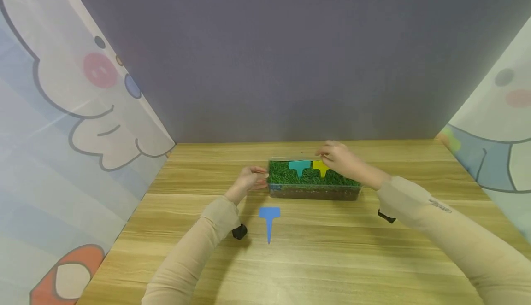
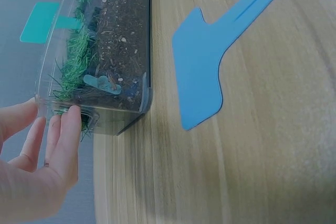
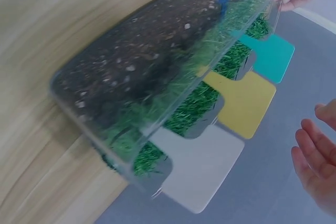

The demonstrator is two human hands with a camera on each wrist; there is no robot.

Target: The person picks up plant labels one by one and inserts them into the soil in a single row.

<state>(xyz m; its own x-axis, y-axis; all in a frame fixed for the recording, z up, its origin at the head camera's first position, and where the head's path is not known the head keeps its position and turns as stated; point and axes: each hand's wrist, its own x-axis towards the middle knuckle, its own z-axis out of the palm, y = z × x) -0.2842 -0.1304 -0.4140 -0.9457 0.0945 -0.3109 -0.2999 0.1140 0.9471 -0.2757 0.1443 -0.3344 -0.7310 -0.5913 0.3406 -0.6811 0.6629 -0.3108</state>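
A clear plastic planter box (image 1: 314, 192) holds dark soil (image 2: 118, 35) under artificial-looking green grass (image 1: 280, 172). Upright in the grass stand a teal plant label (image 1: 299, 166), a yellow plant label (image 1: 321, 167) and a white plant label (image 3: 202, 163); the right arm hides the white one in the head view. My left hand (image 1: 249, 179) rests fairly straight fingers against the box's left end, thumb by its top edge. Above the yellow label in the head view, my right hand (image 1: 341, 158) holds nothing; the right wrist view shows it apart from the labels, fingers loosely bent.
A blue T-shaped plant label (image 1: 269, 217) lies flat on the wooden table (image 1: 315, 259), in front of the box's left end. A grey wall (image 1: 265, 65) rises behind the table. Cartoon-printed sheets (image 1: 50, 125) flank both sides.
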